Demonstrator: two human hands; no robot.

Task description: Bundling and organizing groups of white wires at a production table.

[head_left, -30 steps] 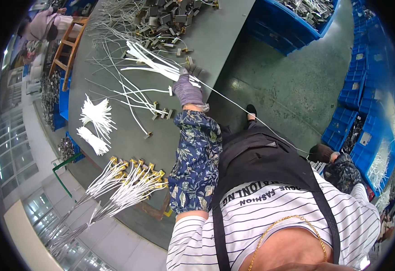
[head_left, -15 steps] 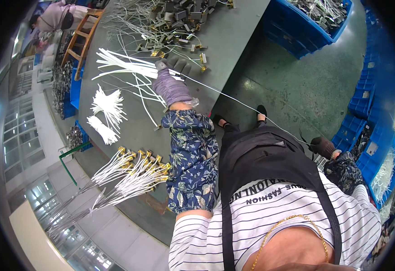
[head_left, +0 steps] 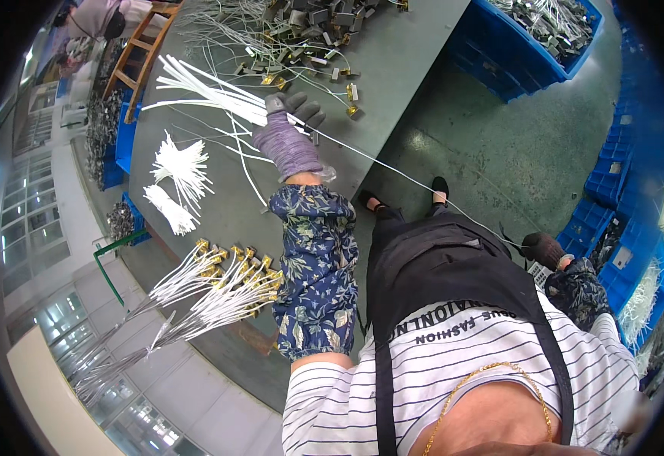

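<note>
My left hand (head_left: pixel 290 138), in a purple-and-grey glove, is closed around a bunch of white sleeving tubes (head_left: pixel 214 91) over the grey table. The tubes fan out to the left. A thin white wire (head_left: pixel 400 172) runs taut from this hand across my apron to the right. At its other end my right hand (head_left: pixel 542 249), in a dark glove, is closed on the wire; its fingertips are hard to see. Another white wire (head_left: pixel 250 178) hangs down from the left hand onto the table. A heap of dark metal parts with wires (head_left: pixel 313 30) lies just beyond that hand.
Two bundles of short white tubes (head_left: pixel 182 169) lie left on the table (head_left: pixel 229 216). Closer in are bundled wires with brass-coloured ends (head_left: pixel 218 292). A full blue crate (head_left: pixel 499 57) stands far right; blue bins (head_left: pixel 586 224) line the right side. A wooden ladder (head_left: pixel 138 61) stands far left.
The view has shifted slightly. The fan of tubes in my left hand has spread a little up and left. Both hands keep nearly the same places, with the wire still stretched between them.
</note>
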